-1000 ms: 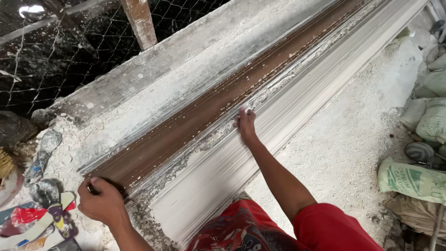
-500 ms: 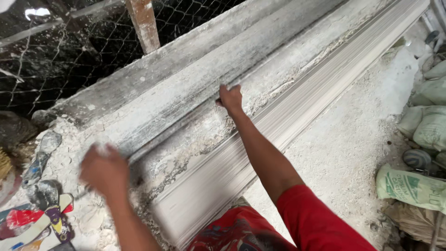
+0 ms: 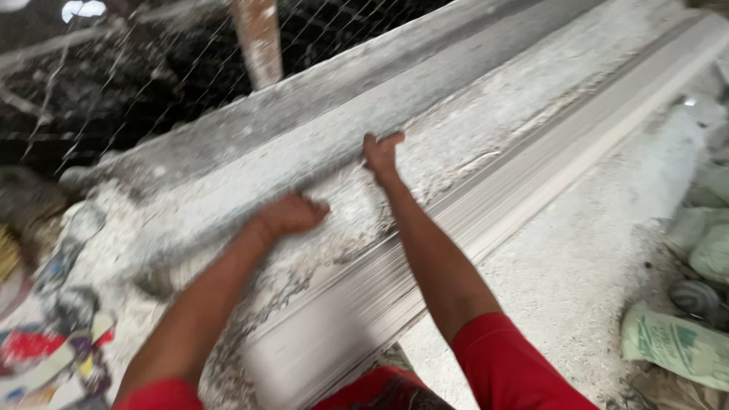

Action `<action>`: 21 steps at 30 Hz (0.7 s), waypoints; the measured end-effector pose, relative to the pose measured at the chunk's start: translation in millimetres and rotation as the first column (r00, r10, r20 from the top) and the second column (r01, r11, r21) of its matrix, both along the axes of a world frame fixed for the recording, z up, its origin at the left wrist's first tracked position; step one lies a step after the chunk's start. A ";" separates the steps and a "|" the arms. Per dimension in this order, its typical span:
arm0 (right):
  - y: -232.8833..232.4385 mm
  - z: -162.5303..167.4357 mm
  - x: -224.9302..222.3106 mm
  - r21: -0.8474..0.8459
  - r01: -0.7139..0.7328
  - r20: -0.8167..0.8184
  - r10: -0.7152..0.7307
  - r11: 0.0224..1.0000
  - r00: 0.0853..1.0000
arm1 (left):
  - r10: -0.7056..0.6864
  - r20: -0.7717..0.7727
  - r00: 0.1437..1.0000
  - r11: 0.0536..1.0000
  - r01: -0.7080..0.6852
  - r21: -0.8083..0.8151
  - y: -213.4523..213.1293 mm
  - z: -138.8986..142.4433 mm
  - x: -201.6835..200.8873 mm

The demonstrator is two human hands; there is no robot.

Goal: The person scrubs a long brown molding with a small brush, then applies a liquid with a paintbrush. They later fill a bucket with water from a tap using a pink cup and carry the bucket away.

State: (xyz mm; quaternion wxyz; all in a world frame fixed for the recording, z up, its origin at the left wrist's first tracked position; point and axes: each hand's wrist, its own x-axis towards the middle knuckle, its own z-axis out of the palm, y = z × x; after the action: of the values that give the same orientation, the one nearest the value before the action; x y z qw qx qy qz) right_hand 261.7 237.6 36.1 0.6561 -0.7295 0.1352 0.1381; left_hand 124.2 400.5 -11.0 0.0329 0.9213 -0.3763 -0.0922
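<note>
Both hands have shifted since half a second ago: the left hand (image 3: 292,215), which was raised and blurred near the mould's near end, now rests on the mould (image 3: 425,175) close to the right hand (image 3: 382,152), and the view has closed in on them. One second ago a brown channel ran open along the mould; now only its grey, crusted back shows.

That mould is a long plaster-caked piece lying slantwise across the floor (image 3: 577,258), from lower left to upper right. Its upper face is rough and lumpy with white crumbs; its near flank is smooth, with fine lengthwise ridges. Right fingers are hooked over the far upper edge, gripping it. Left fingers are curled down against the rough face, though motion blur hides whether they clench anything. Both forearms reach out from red sleeves (image 3: 516,364) at the bottom.

White dust and dried plaster cover the floor. Behind the mould runs a grey ledge (image 3: 319,99), then wire mesh (image 3: 152,76) with a dark space beyond it and a plaster-spattered post (image 3: 258,38) standing at the mesh. Pale sacks (image 3: 683,342) are heaped at the right edge, the nearest one with green print. Coloured scraps (image 3: 53,357) lie blurred at lower left.
</note>
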 end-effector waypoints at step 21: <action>-1.9 -46.9 27.1 0.062 -0.197 0.020 0.196 0.978 0.980 | 0.958 0.190 0.213 0.281 -0.597 -0.751 29.9 27.2 -124.8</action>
State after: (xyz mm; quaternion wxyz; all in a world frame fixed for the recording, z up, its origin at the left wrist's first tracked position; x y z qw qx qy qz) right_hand 288.8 235.7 -10.9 0.6632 -0.7188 0.0535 0.2016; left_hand -0.5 430.5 16.2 0.2011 0.8939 0.1807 0.3575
